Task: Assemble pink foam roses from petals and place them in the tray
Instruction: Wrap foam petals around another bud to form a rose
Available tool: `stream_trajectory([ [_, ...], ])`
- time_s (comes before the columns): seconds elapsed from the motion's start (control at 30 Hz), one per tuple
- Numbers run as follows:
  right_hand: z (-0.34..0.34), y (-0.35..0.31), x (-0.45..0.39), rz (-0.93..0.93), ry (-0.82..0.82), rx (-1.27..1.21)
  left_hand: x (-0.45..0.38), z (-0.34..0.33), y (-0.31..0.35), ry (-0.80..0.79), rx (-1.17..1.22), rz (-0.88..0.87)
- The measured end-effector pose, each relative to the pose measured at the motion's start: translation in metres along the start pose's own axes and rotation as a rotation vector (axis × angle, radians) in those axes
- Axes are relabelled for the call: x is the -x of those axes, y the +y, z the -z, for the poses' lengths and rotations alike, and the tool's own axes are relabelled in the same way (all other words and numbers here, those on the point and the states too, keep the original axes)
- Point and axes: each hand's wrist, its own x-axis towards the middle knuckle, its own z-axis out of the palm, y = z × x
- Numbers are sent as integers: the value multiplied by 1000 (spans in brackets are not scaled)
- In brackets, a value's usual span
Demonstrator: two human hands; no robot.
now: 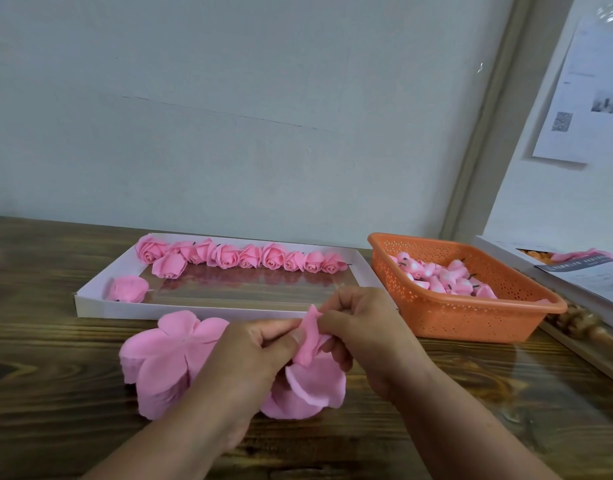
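Note:
My left hand (260, 351) and my right hand (364, 327) meet over the wooden table, both pinching a pink foam petal piece (310, 341) that is folded upward between the fingertips. Its lower petals (315, 386) hang below the hands. To the left lies a stack of flat pink petal sheets (166, 355), partly hidden by my left wrist. Behind the hands a shallow white tray (90, 306) holds a row of several finished pink roses (249, 256) along its far side, plus one rose (128, 288) at its near left corner.
An orange perforated basket (471, 317) at the right holds several pink rose buds with dark stems (440, 275). Papers and a flat box (575, 271) lie at the far right, with a braided brown object (575, 320) beside them. A pale wall stands behind the table.

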Motion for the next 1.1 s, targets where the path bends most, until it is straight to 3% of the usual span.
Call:
stream_trajectory([
  [0.47, 18, -2, -3, -10, -363, -224, -1, 6, 6, -59, 320, 93],
  [1.1, 2, -5, 0, 105, -77, -68, 3, 5, 12, -79, 352, 101],
])
